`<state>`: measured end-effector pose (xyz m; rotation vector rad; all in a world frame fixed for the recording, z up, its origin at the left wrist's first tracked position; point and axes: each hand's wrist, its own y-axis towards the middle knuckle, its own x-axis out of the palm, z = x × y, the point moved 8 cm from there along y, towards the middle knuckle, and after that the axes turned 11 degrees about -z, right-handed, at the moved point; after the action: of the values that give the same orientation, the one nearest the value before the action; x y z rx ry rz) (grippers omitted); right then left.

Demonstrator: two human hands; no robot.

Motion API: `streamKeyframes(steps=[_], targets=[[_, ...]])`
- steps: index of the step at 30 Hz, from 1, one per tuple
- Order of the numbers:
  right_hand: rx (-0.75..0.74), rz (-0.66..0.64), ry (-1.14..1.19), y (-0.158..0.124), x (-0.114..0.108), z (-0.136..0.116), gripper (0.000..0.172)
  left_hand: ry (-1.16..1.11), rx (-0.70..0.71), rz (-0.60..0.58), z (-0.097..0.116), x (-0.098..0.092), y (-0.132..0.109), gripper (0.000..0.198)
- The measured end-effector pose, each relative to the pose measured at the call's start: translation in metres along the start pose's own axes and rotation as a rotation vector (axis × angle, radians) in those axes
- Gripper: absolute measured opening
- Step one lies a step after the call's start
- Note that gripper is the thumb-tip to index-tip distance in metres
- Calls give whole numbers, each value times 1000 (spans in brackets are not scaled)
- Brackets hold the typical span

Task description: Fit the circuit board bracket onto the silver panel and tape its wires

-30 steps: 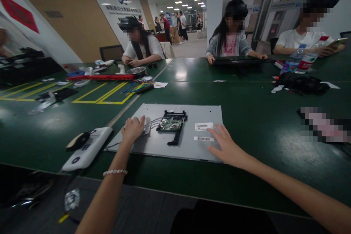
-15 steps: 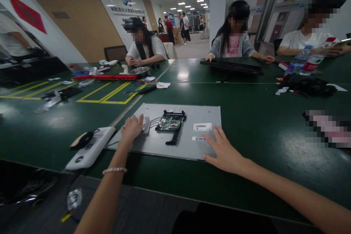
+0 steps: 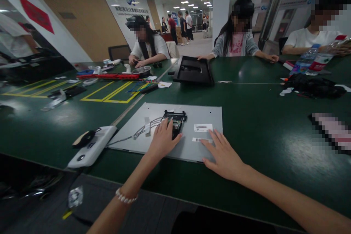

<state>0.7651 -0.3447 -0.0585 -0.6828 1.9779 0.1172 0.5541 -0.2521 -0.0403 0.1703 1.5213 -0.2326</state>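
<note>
A grey metal panel (image 3: 189, 150) lies flat on the green table before me. On its middle sits a circuit board in a black frame (image 3: 179, 117), partly covered by my left hand (image 3: 161, 139). That hand is open, its fingers spread over the board's near left part; whether they touch it I cannot tell. Grey cables (image 3: 141, 130) run left from the board, held by a strip of tape (image 3: 147, 125). My right hand (image 3: 223, 155) rests open at the panel's right near edge, fingertips by two white labels (image 3: 203, 127). Neither hand holds anything.
Left of the panel is a white power strip (image 3: 94, 148) with a dark and tan object (image 3: 83, 139) on it. Across the table a person holds a black panel-like part (image 3: 193, 71). Bottles (image 3: 305, 58) and a pink phone-like item (image 3: 333, 128) are on the right.
My left hand has moved right from the cables and tape onto the circuit board. My right hand stays nearly in place. The person opposite has tilted the black part up and to the left.
</note>
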Motion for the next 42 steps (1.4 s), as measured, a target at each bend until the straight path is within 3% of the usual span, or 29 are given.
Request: streamKeyframes(steps=[6,17,26,31,34,36,39,42], targets=[[-5,-8,17,-1,-2,0,70,68,-38,-16,-5,0,16,72],[-23,7,10,-1,-5,-2,66,46,-160,26,-43,-3,74,70],[-16,-8,26,-2,-6,-1,67,43,-157,9,-46,0,71,71],[-18,-10,27,-1,-6,0,67,52,-196,9,-42,-19,77,68],[-20,2,18,-1,-6,0,67,39,-198,66,-35,-42,100,59],[-20,5,11,-1,-7,-1,67,19,-213,43,-32,-50,122,52],[-31,18,0,-1,-9,-2,67,-11,-312,-26,-36,-50,157,47],[-49,42,-7,-1,-11,-4,66,-27,-437,-14,-48,-49,184,50]])
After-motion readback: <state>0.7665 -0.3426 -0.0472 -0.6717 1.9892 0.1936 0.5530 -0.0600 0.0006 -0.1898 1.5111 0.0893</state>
